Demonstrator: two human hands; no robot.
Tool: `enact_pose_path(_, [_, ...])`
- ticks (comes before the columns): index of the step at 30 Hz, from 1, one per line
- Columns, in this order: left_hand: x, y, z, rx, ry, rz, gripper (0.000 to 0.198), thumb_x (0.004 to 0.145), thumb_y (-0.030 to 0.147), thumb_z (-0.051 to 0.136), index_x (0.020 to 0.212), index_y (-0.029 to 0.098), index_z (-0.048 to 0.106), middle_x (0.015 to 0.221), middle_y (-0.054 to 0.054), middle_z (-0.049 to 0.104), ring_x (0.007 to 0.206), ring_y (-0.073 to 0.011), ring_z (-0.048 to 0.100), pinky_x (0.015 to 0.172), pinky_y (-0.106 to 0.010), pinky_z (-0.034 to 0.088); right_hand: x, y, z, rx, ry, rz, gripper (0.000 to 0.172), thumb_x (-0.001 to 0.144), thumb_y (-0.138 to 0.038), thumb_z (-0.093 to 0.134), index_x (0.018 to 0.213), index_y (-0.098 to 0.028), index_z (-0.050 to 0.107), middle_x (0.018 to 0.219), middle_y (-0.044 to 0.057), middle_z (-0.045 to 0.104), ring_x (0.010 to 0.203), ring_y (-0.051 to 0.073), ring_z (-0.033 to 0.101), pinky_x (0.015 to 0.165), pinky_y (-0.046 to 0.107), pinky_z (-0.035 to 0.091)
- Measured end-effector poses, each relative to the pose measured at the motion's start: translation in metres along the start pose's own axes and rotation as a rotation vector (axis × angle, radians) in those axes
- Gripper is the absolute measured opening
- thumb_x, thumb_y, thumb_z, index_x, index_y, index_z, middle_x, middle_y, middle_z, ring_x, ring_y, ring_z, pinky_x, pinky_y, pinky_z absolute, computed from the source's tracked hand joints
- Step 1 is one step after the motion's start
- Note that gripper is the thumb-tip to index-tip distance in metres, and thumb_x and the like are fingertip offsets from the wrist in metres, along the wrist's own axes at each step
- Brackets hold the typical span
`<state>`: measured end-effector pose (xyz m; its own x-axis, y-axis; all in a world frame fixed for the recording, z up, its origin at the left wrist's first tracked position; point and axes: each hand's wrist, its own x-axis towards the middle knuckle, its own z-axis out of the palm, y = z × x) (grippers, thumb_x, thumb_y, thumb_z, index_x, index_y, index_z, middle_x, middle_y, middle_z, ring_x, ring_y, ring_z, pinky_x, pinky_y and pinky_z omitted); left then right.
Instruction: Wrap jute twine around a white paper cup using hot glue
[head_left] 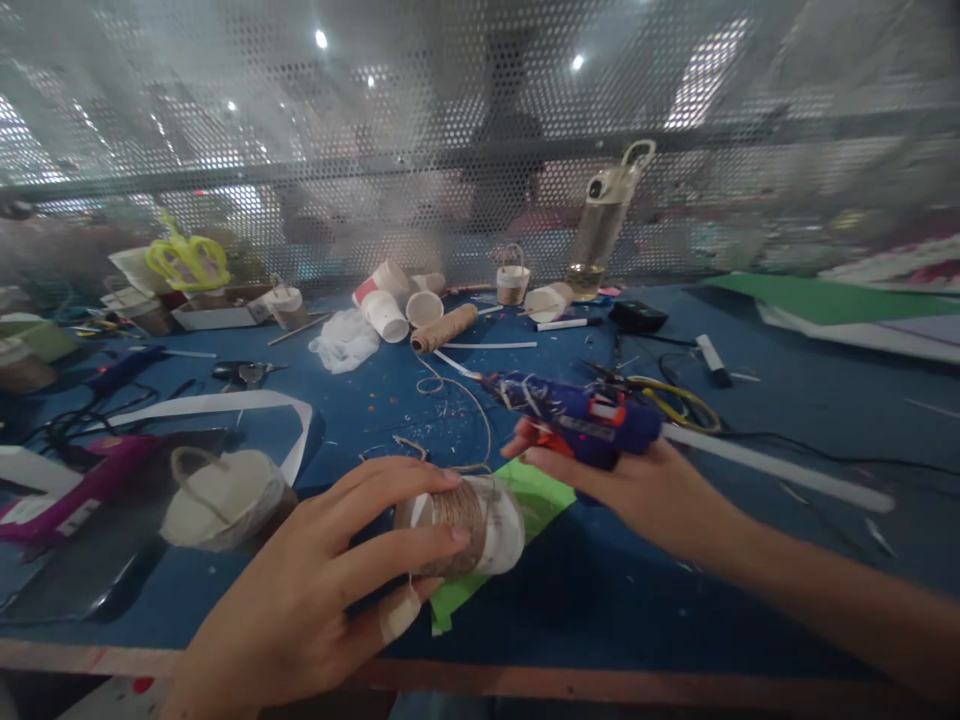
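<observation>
My left hand (pixel 322 570) is closed around a paper cup (pixel 501 525) lying on its side, partly wrapped in brown twine. A bandage or tape strip covers one of its fingertips. Gripped in my right hand (pixel 630 490) is a blue hot glue gun (pixel 570 410) with an orange trigger, its nozzle pointing left and a long white glue stick (pixel 787 467) sticking out behind. Under the cup is a bright green sheet (pixel 540 495). From the cup, loose twine runs up toward a twine roll (pixel 445 328).
White paper cups (pixel 385 315) and a crumpled white plastic bag (pixel 343 340) lie at the back. A twine-handled cup basket (pixel 225 500) stands left, near a magenta tool (pixel 82 490). A water bottle (pixel 600 225) stands by the perforated screen (pixel 420 130). Cables cross the right side.
</observation>
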<state>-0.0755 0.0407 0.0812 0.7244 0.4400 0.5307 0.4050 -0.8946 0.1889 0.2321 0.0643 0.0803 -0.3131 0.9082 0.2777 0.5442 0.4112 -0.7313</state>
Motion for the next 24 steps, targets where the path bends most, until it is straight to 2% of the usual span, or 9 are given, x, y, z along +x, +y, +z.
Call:
enact_pose_path(2, [-0.001,-0.001,0.001,0.017,0.024,0.004,0.04,0.099,0.003,0.059,0.133,0.024,0.065,0.148,-0.009,0.063,0.14,-0.0198,0.06,0.116,-0.033,0.055,0.006,-0.005,0.011,0.121,-0.049,-0.009,0.03,0.101,-0.046,0.06,0.123,-0.03,0.07,0.122,0.005,0.083,0.116,0.028,0.078,0.104,0.049,0.064])
enact_pose_path(4, [-0.001,-0.001,0.001,0.024,0.044,-0.003,0.039,0.099,0.003,0.06,0.131,0.024,0.066,0.147,-0.009,0.063,0.138,-0.02,0.062,0.114,-0.032,0.056,0.01,-0.008,0.018,0.287,-0.139,-0.003,0.028,0.097,-0.035,0.064,0.123,-0.028,0.069,0.127,0.006,0.082,0.121,0.029,0.076,0.108,0.05,0.061])
enact_pose_path(6, [-0.001,-0.001,0.001,0.018,0.042,-0.017,0.038,0.099,0.004,0.06,0.131,0.024,0.065,0.147,-0.009,0.063,0.138,-0.0197,0.063,0.113,-0.031,0.057,0.012,-0.008,0.02,0.382,-0.18,0.014,0.026,0.094,-0.03,0.065,0.119,-0.026,0.067,0.124,0.007,0.082,0.116,0.028,0.077,0.104,0.048,0.062])
enact_pose_path(10, [0.001,0.001,0.0,0.007,0.034,-0.021,0.035,0.101,0.006,0.058,0.132,0.024,0.063,0.148,-0.009,0.061,0.139,-0.0165,0.061,0.113,-0.026,0.055,0.01,-0.002,0.022,0.459,-0.091,0.063,0.023,0.094,-0.038,0.071,0.113,-0.026,0.064,0.106,0.005,0.081,0.102,0.024,0.079,0.091,0.041,0.065])
enact_pose_path(14, [0.001,0.0,0.0,0.018,0.038,-0.037,0.036,0.102,0.006,0.058,0.132,0.025,0.063,0.147,-0.008,0.061,0.138,-0.0168,0.061,0.112,-0.026,0.055,0.006,0.002,0.02,0.464,0.02,0.111,0.021,0.09,-0.036,0.078,0.105,-0.028,0.065,0.105,0.001,0.079,0.101,0.021,0.077,0.095,0.039,0.063])
enact_pose_path(17, [0.002,-0.003,0.001,0.04,0.033,-0.057,0.037,0.102,0.006,0.058,0.133,0.025,0.063,0.146,-0.009,0.062,0.136,-0.0183,0.062,0.107,-0.028,0.058,0.001,0.001,0.013,0.393,0.041,0.118,0.013,0.093,-0.037,0.075,0.101,-0.029,0.07,0.101,0.0,0.078,0.095,0.02,0.075,0.09,0.037,0.062])
enact_pose_path(22, [0.001,-0.005,0.002,0.071,0.03,-0.074,0.039,0.102,0.009,0.06,0.138,0.026,0.062,0.146,-0.01,0.065,0.133,-0.021,0.065,0.106,-0.031,0.059,-0.013,0.004,0.0,0.353,-0.059,0.05,0.02,0.098,-0.046,0.073,0.098,-0.027,0.07,0.096,0.0,0.075,0.092,0.02,0.074,0.085,0.034,0.062])
enact_pose_path(24, [0.0,-0.005,0.002,0.082,0.036,-0.083,0.039,0.103,0.012,0.06,0.139,0.025,0.06,0.144,-0.011,0.067,0.133,-0.0215,0.066,0.106,-0.031,0.059,-0.02,0.006,-0.002,0.335,-0.079,0.065,0.024,0.098,-0.049,0.074,0.095,-0.026,0.068,0.089,0.0,0.074,0.086,0.02,0.074,0.077,0.033,0.062])
